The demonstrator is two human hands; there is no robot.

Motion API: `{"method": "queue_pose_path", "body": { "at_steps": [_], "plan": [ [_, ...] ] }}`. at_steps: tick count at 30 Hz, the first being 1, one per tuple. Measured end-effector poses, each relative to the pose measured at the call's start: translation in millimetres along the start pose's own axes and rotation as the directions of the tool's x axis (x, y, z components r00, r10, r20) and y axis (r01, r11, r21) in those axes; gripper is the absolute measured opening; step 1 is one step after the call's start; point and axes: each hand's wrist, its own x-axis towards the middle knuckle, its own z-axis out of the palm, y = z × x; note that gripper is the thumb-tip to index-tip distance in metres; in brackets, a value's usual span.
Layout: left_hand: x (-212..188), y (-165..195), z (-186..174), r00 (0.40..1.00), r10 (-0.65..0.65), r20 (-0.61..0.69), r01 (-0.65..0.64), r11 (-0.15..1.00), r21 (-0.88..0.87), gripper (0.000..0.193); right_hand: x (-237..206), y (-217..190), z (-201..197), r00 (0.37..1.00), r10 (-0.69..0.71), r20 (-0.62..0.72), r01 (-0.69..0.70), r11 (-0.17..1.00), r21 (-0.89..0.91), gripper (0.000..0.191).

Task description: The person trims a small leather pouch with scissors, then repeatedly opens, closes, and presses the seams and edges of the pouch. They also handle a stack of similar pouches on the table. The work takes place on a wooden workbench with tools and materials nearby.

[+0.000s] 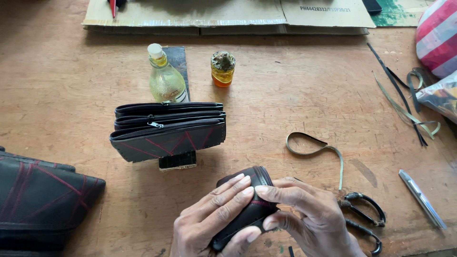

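Both my hands grip a small black leather purse piece (247, 190) with a red stitch line, low in the middle of the head view. My left hand (209, 221) presses its fingers along the top and thumb underneath. My right hand (309, 216) clasps it from the right side. Just beyond stands a black zipped wallet (169, 131) with red stitched lines, upright on a small dark block (177, 160).
Black scissors (364, 219) lie right of my right hand, a silver pen (421, 198) farther right. A leather strip loop (316, 150), a glass bottle (165, 76), an amber jar (222, 69), cardboard (228, 14), a dark bag (40, 200) at left, and scrap strips (404, 102) surround the wooden table (66, 85).
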Motion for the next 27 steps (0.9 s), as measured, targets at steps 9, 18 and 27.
{"method": "queue_pose_path", "body": {
  "at_steps": [9, 18, 27],
  "plan": [
    [-12.8, -11.6, 26.9, 0.981, 0.104, -0.162, -0.095, 0.993, 0.065, 0.03, 1.5, -6.3, 8.8, 0.992, -0.055, -0.113, 0.057, 0.998, 0.011, 0.031],
    [-23.1, 4.8, 18.0, 0.962, -0.083, -0.261, 0.112, 0.988, 0.101, 0.043, 23.3, -11.4, 8.6, 0.998, 0.037, 0.049, -0.045, 0.984, 0.17, 0.043],
    [-11.7, 28.0, -21.8, 0.979, 0.124, 0.161, -0.168, 0.941, 0.295, 0.039, 19.1, -22.3, -22.0, 0.943, -0.103, 0.317, 0.12, 0.992, -0.034, 0.02]
  ]
}}
